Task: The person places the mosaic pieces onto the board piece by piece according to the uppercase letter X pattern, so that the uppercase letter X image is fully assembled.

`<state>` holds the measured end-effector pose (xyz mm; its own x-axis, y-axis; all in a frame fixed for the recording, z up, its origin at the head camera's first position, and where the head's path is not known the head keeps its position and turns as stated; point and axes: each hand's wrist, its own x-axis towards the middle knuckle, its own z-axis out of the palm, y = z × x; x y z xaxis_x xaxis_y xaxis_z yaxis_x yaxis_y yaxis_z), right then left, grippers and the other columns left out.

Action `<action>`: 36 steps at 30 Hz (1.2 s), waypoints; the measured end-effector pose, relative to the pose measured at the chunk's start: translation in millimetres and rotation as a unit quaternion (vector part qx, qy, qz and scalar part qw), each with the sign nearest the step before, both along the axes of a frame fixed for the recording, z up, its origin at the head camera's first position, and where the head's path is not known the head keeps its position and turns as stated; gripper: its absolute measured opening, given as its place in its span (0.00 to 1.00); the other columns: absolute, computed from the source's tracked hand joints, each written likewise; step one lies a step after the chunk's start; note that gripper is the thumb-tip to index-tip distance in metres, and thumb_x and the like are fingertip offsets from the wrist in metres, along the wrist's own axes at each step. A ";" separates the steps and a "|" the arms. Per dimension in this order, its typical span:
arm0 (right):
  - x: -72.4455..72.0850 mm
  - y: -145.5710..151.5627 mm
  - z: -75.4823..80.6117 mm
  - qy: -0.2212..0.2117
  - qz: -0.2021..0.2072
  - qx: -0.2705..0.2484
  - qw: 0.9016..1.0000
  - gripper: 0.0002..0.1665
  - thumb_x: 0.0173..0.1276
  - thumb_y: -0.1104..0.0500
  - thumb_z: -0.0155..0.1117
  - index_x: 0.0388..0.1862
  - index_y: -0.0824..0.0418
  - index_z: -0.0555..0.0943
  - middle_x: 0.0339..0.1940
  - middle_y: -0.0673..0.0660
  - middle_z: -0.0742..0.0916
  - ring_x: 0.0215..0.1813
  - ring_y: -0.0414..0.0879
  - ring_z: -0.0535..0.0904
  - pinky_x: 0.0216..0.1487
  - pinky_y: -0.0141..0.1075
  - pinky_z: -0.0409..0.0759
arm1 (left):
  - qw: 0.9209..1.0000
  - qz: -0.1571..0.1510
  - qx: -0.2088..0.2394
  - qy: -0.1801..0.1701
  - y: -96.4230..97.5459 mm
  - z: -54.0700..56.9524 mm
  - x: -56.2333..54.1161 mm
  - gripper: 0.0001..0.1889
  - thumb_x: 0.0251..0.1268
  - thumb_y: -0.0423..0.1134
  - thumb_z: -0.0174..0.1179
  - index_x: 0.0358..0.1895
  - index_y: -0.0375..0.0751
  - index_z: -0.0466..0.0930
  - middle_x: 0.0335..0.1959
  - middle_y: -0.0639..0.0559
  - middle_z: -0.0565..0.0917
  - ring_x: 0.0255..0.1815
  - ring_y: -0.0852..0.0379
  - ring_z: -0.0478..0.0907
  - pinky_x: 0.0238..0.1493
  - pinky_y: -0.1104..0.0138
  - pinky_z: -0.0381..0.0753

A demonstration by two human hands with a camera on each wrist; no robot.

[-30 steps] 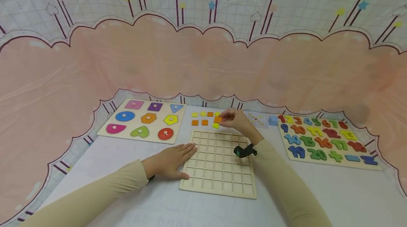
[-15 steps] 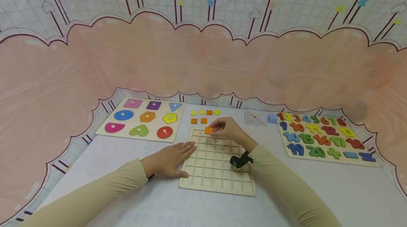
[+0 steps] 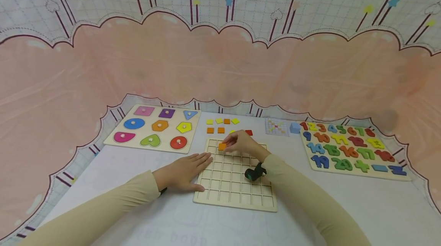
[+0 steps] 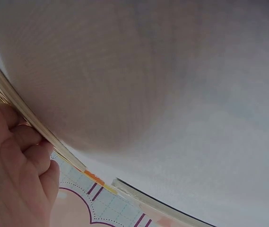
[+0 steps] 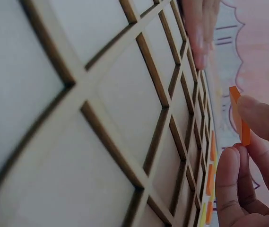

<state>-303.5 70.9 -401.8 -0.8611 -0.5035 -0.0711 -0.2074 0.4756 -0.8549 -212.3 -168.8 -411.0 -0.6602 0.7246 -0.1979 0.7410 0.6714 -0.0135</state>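
My right hand (image 3: 242,142) pinches a thin orange square tile (image 3: 222,146) over the far left part of a wooden grid board (image 3: 234,207). In the right wrist view the orange tile (image 5: 240,116) stands between thumb and fingers, its edge toward the camera. My left hand (image 3: 182,172) lies spread at the board's left side, fingertips on its rim and thumb near the lower left corner. The left wrist view shows its fingers (image 4: 39,158) against the board's edge (image 4: 35,120). Behind the board lie loose tiles, among them an orange tile (image 3: 210,130) and a yellow tile (image 3: 209,122).
A red tile (image 3: 249,132) lies partly behind my right hand. A shape puzzle (image 3: 138,144) stands at the left and a number puzzle (image 3: 348,172) at the right. A printed pattern card (image 3: 276,127) and a blue block (image 3: 294,128) lie at the back.
The right hand has carried the orange tile from among the loose tiles toward me and left, over the board's far left part. The left hand stays put.
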 end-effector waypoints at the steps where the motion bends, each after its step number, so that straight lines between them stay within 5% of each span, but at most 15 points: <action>1: -0.8 -1.1 -0.6 0.002 0.002 0.006 1.000 0.15 0.51 0.65 0.74 0.39 0.66 0.85 0.35 0.58 0.87 0.31 0.38 0.78 0.37 0.28 0.80 | 1.000 0.000 -0.001 0.000 0.0 -0.1 0.0 0.47 0.61 0.69 0.45 0.75 0.40 0.46 0.77 0.46 0.50 0.77 0.50 0.48 0.75 0.57 0.55; 24: -8.8 -12.0 -6.6 -0.005 0.005 0.054 0.999 0.12 0.50 0.65 0.74 0.35 0.65 0.86 0.23 0.50 0.83 0.28 0.38 0.74 0.32 0.26 0.74 | 1.000 -0.002 -0.007 0.002 0.5 0.8 -0.5 0.47 0.62 0.68 0.46 0.75 0.39 0.46 0.77 0.45 0.50 0.77 0.50 0.49 0.74 0.57 0.55; 36: -5.0 -10.5 -5.3 -0.021 0.003 0.041 0.999 0.12 0.50 0.66 0.74 0.35 0.66 0.86 0.26 0.52 0.85 0.29 0.37 0.76 0.34 0.27 0.77 | 1.000 0.002 -0.010 -0.001 0.6 -0.2 -0.6 0.48 0.61 0.69 0.45 0.75 0.40 0.46 0.77 0.46 0.50 0.77 0.50 0.49 0.75 0.57 0.55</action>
